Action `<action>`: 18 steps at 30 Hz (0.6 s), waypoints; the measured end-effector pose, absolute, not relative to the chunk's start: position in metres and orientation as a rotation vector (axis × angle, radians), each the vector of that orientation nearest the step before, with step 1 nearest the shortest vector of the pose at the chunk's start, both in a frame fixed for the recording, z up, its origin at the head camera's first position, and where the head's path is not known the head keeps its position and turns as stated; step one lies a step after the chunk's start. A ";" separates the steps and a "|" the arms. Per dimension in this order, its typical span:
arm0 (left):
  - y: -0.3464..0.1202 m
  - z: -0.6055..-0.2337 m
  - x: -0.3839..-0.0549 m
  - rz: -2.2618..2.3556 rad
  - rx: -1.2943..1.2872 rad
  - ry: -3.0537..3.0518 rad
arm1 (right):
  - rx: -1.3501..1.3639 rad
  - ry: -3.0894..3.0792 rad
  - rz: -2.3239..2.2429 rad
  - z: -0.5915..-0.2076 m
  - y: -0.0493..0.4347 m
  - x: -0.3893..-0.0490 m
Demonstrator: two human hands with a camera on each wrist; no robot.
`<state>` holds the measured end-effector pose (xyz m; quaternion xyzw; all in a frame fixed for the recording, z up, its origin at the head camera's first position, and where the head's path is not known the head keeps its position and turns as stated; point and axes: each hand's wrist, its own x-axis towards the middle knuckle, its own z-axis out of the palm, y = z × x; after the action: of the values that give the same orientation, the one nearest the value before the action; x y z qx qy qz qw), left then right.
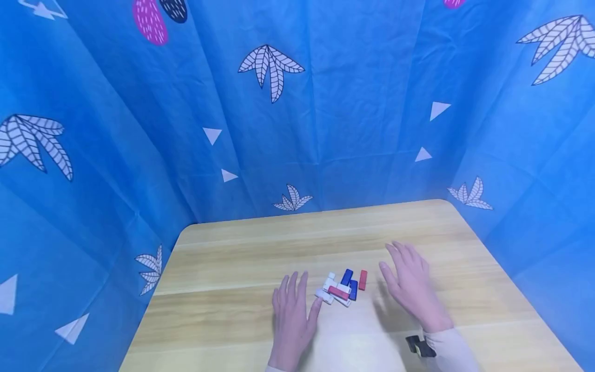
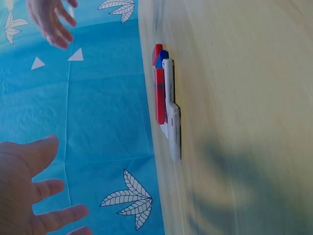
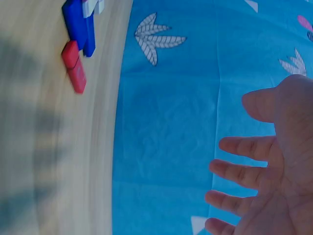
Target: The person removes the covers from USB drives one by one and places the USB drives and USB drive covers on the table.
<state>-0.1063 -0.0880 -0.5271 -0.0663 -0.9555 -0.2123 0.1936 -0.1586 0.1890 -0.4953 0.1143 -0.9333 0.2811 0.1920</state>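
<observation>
A small pile of slim oblong sticks lies on the table, several of them white (image 1: 324,296), two blue (image 1: 353,290) and one red (image 1: 338,293) across the top. Another red stick (image 1: 363,280) lies just right of the pile. A seam crosses some sticks, like a capped USB drive; their exact kind is unclear. Left of the pile, my left hand (image 1: 294,315) is raised above the table, fingers spread, holding nothing. On the other side my right hand (image 1: 411,287) also hovers with loosely extended fingers and an empty palm, as the right wrist view shows.
The light wooden table (image 1: 223,258) has rounded far corners. Blue patterned curtain (image 1: 362,113) hangs behind it and along both sides. A black strap piece (image 1: 420,346) sits at the right sleeve (image 1: 451,351). Shadows of the hands fall on the tabletop.
</observation>
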 end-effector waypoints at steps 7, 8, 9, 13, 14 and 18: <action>-0.091 -0.530 -0.104 -0.591 -0.188 -2.671 | 0.446 -2.659 0.739 -0.490 0.169 -0.173; -0.091 -0.530 -0.103 -0.599 -0.189 -2.672 | 0.464 -2.666 0.723 -0.490 0.166 -0.175; -0.091 -0.530 -0.103 -0.605 -0.185 -2.674 | 0.485 -2.675 0.705 -0.491 0.163 -0.177; -0.092 -0.530 -0.103 -0.618 -0.174 -2.674 | 0.573 -2.718 0.654 -0.492 0.148 -0.184; -0.091 -0.529 -0.103 -0.620 -0.175 -2.673 | 0.592 -2.731 0.650 -0.492 0.144 -0.186; -0.091 -0.529 -0.105 -0.613 -0.183 -2.660 | 0.674 -2.771 0.662 -0.495 0.130 -0.191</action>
<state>-0.1055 -0.0909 -0.5287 -0.0656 -0.9524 -0.2193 0.2015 -0.1908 0.1296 -0.4952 0.2290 -0.9411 0.2248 0.1066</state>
